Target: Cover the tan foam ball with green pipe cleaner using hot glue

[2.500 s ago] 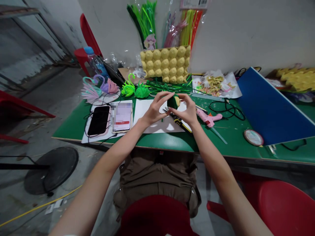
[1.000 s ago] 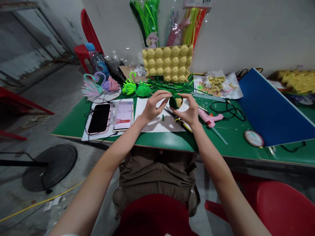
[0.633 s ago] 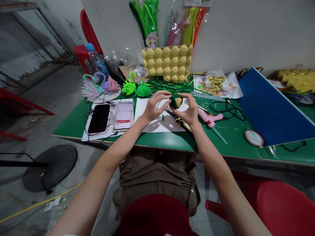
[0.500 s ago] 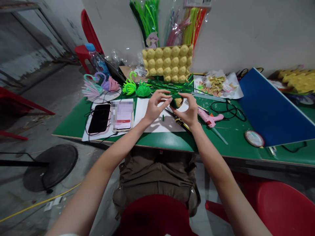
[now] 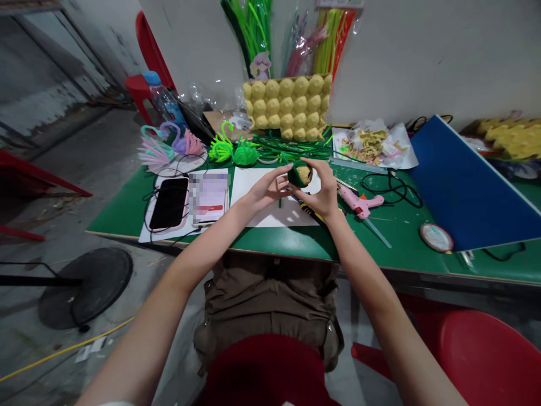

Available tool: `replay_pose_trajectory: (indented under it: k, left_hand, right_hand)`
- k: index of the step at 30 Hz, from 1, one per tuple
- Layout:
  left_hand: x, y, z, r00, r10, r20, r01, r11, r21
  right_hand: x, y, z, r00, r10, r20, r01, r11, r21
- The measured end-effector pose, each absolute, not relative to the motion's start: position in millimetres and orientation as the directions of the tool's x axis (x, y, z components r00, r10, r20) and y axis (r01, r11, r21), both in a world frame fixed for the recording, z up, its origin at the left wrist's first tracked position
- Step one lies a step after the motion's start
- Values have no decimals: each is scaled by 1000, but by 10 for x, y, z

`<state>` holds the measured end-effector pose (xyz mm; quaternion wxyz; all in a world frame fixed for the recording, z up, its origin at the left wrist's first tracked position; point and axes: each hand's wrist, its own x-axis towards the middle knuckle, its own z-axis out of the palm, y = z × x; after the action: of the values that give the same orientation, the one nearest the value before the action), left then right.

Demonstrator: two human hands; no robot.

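Observation:
An egg-carton cup [image 5: 303, 172], yellowish inside and wrapped in dark green pipe cleaner, is held above the white paper [image 5: 245, 186]. My right hand [image 5: 323, 189] grips it from the right, thumb below and fingers above. On its other side, my left hand [image 5: 270, 185] has its fingertips at the green wrapping. Beneath my hands lie pliers [image 5: 310, 211] with yellow and black handles, partly covered by my right hand. A short green pipe-cleaner piece [image 5: 279, 202] rests on the paper. The pink glue gun [image 5: 360, 203] lies to the right of my right hand.
Behind my hands are dark green pipe cleaners [image 5: 296, 149] and an upright yellow egg tray [image 5: 287, 104]. Pipe-cleaner swans [image 5: 224, 148] and two phones [image 5: 169, 203] are at left. A blue board [image 5: 473, 186], tape roll [image 5: 437, 237] and black cable [image 5: 391, 189] occupy the right.
The cup has turned so more of its yellowish inside shows. My left fingers have shifted lower and straightened along its left side, while my right hand keeps its grip.

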<state>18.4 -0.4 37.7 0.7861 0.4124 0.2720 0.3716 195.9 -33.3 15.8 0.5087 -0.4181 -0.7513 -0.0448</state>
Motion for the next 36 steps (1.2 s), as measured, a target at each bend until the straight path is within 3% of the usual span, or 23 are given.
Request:
replay_pose_trajectory:
  k: [4, 10, 19, 30, 33, 36]
  left_hand:
    - [147, 66, 376, 706, 683, -187, -273, 506, 818]
    - [114, 101, 347, 718, 673, -176, -285, 515, 809]
    - [100, 77, 364, 728, 674, -124, -377, 545, 749]
    - [140, 60, 378, 719, 653, -238, -467, 707, 531]
    - [149, 52, 399, 684, 681, -263, -478, 690, 543]
    - [149, 46, 401, 619, 748, -239, -476, 600, 643]
  right_hand:
    - [1956, -358, 180, -167, 604, 780, 676, 646, -355]
    - [1935, -366, 204, -174, 629, 757, 618, 669, -414]
    - [1905, -392, 102, -27, 433, 901, 763, 591, -262]
    - [1829, -374, 90, -80, 369, 926, 837, 529, -139]
    - [1859, -373, 77, -90, 400, 912, 834, 530, -150]
    - [1904, -385, 103, -86, 427, 900, 779, 592, -206]
